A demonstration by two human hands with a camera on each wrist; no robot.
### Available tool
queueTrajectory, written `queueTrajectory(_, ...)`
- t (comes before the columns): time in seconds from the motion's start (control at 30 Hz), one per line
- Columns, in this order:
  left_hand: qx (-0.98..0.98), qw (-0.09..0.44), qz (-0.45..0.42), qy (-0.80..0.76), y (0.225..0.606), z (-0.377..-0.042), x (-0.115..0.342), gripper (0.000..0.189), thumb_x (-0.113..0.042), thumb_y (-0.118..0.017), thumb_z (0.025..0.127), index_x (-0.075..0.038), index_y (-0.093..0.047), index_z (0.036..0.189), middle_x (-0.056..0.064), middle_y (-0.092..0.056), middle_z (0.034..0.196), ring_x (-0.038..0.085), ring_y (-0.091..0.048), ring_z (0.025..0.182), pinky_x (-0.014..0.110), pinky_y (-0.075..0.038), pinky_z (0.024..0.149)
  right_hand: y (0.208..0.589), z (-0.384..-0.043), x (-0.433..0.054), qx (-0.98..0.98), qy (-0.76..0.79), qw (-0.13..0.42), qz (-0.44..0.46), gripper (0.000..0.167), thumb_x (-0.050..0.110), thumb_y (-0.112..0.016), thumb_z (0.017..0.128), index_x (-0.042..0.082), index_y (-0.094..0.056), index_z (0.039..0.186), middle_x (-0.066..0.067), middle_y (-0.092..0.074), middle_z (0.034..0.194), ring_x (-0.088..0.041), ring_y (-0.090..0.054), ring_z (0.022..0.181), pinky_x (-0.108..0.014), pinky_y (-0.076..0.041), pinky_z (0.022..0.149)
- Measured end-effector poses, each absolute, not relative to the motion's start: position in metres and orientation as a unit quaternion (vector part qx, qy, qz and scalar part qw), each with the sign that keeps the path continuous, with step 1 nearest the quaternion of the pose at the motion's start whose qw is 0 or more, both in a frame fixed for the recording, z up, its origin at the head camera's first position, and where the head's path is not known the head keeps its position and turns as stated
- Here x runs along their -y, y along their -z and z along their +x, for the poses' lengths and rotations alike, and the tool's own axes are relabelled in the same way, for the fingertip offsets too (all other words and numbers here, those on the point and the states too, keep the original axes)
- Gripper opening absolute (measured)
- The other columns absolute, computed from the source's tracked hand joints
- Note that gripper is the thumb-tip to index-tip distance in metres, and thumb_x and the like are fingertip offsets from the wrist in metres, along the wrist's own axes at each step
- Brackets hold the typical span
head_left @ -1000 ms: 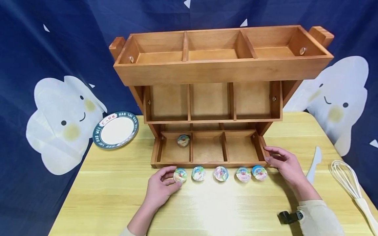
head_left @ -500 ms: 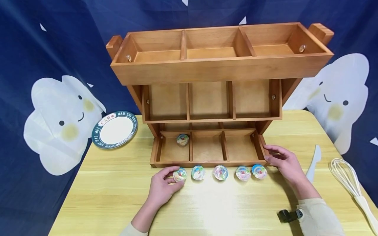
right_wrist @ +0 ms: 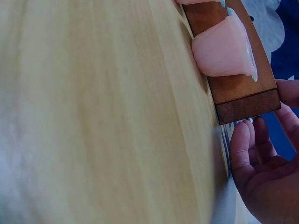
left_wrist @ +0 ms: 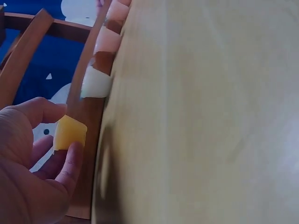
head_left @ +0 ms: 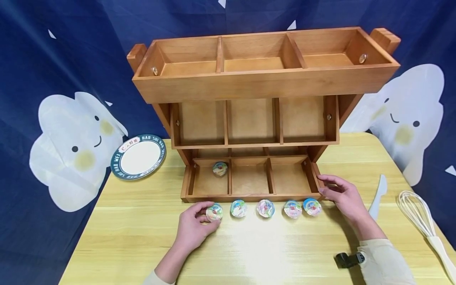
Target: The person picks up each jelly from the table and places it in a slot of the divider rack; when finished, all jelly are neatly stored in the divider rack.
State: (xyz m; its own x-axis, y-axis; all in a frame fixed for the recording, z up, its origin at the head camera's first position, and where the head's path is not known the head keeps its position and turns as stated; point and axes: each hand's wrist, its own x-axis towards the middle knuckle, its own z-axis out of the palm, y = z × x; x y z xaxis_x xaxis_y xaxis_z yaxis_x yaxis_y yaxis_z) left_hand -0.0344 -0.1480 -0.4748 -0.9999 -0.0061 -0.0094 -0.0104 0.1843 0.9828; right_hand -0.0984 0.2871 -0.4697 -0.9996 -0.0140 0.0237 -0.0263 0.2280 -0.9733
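Note:
My left hand (head_left: 194,225) pinches a yellow jelly cup (left_wrist: 70,133) between thumb and fingers, just before the front left of the wooden rack's bottom tray (head_left: 249,198). In the left wrist view this cup appears held off the table. To its right a white jelly cup (head_left: 238,208) and several pinkish ones, such as this pink jelly cup (right_wrist: 224,46), stand in a row along the tray's front. Another jelly cup (head_left: 220,169) lies in the tray's left compartment. My right hand (head_left: 343,198) touches the tray's right end with relaxed fingers.
The rack's middle tray (head_left: 254,145) and top tray (head_left: 267,85) overhang the bottom one. A green-rimmed plate (head_left: 138,157) lies back left. At right are a pale blue knife (head_left: 378,196) and a whisk (head_left: 418,217). A dark curtain (head_left: 78,39) hangs behind.
My left hand has shifted the yellow jelly cup slightly left, away from the white one. The right hand stays at the tray's end. The head view has moved slightly.

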Motion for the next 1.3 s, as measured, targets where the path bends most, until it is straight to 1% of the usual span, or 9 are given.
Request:
queueTrajectory(0.17,-0.775,-0.019,0.022,-0.631,0.461,-0.041,0.152,0.050,0.016,-0.084,0.065,0.000,-0.071,0.111,0.014,-0.064,0.105,0.025,-0.068,0.084,0.032,-0.060,0.073,0.470,-0.099,-0.288,0.789,-0.615,0.004,0.015,0.039,-0.001,-0.069,0.091,-0.003,-0.063,0.129,0.008,-0.064,0.111,-0.011,-0.058,0.097,-0.020,-0.054,0.071)
queueTrajectory(0.3,-0.777,-0.036,0.049,-0.627,0.446,-0.054,0.153,0.050,0.016,-0.084,0.066,0.003,-0.070,0.112,0.014,-0.063,0.104,0.026,-0.066,0.089,0.032,-0.059,0.077,0.470,-0.100,-0.288,0.791,-0.612,0.006,0.018,0.038,-0.001,-0.069,0.091,-0.002,-0.063,0.129,0.007,-0.064,0.111,-0.011,-0.058,0.097,-0.020,-0.055,0.071)
queueTrajectory(0.47,-0.778,-0.046,0.075,-0.622,0.432,-0.079,0.154,0.048,0.014,-0.084,0.068,0.004,-0.069,0.112,0.014,-0.062,0.102,0.028,-0.065,0.087,0.030,-0.059,0.074,0.470,-0.100,-0.288,0.792,-0.610,0.009,0.019,0.039,-0.003,-0.069,0.091,-0.003,-0.063,0.129,0.006,-0.064,0.109,-0.010,-0.059,0.096,-0.021,-0.056,0.070)
queueTrajectory(0.7,-0.792,-0.023,0.072,-0.605,0.435,-0.109,0.154,0.048,0.008,-0.086,0.068,0.002,-0.070,0.113,0.015,-0.064,0.097,0.026,-0.066,0.078,0.028,-0.059,0.067,0.470,-0.100,-0.288,0.797,-0.604,0.008,0.017,0.039,-0.002,-0.070,0.091,-0.002,-0.063,0.129,0.005,-0.064,0.108,-0.009,-0.060,0.095,-0.021,-0.056,0.070)
queueTrajectory(0.77,-0.811,-0.016,0.063,-0.581,0.439,-0.115,0.154,0.046,0.003,-0.088,0.069,0.000,-0.071,0.112,0.013,-0.065,0.094,0.023,-0.066,0.076,0.027,-0.058,0.065,0.470,-0.100,-0.288,0.798,-0.602,0.008,0.017,0.039,-0.002,-0.070,0.091,-0.002,-0.063,0.129,0.005,-0.064,0.108,-0.009,-0.060,0.095,-0.021,-0.055,0.070)
queueTrajectory(0.9,-0.856,-0.013,0.052,-0.514,0.446,-0.127,0.152,0.044,-0.008,-0.091,0.068,-0.007,-0.074,0.108,0.004,-0.066,0.087,0.018,-0.062,0.076,0.027,-0.054,0.063,0.469,-0.100,-0.288,0.800,-0.600,0.007,0.017,0.039,-0.001,-0.070,0.091,-0.002,-0.062,0.129,0.004,-0.063,0.108,-0.009,-0.060,0.093,-0.021,-0.055,0.069)
queueTrajectory(1.03,-0.879,0.004,0.053,-0.474,0.447,-0.134,0.150,0.045,-0.013,-0.093,0.066,-0.009,-0.074,0.106,0.001,-0.064,0.082,0.018,-0.059,0.075,0.032,-0.051,0.061,0.469,-0.100,-0.288,0.799,-0.601,0.002,0.016,0.040,0.001,-0.071,0.091,-0.001,-0.062,0.130,0.002,-0.063,0.107,-0.009,-0.061,0.091,-0.022,-0.055,0.069)
queueTrajectory(1.17,-0.885,0.037,0.052,-0.461,0.447,-0.138,0.149,0.046,-0.013,-0.094,0.065,-0.008,-0.074,0.106,0.002,-0.063,0.084,0.019,-0.057,0.076,0.032,-0.050,0.062,0.469,-0.100,-0.289,0.800,-0.600,-0.001,0.013,0.040,0.002,-0.071,0.092,-0.001,-0.062,0.130,0.002,-0.062,0.107,-0.009,-0.061,0.090,-0.022,-0.055,0.068)
queueTrajectory(1.3,-0.884,0.057,0.053,-0.462,0.448,-0.142,0.149,0.047,-0.012,-0.095,0.065,-0.006,-0.074,0.106,0.004,-0.064,0.089,0.018,-0.059,0.077,0.031,-0.052,0.065,0.469,-0.100,-0.288,0.799,-0.602,0.000,0.011,0.040,0.001,-0.071,0.091,-0.002,-0.062,0.130,0.002,-0.062,0.108,-0.009,-0.061,0.092,-0.021,-0.055,0.069)
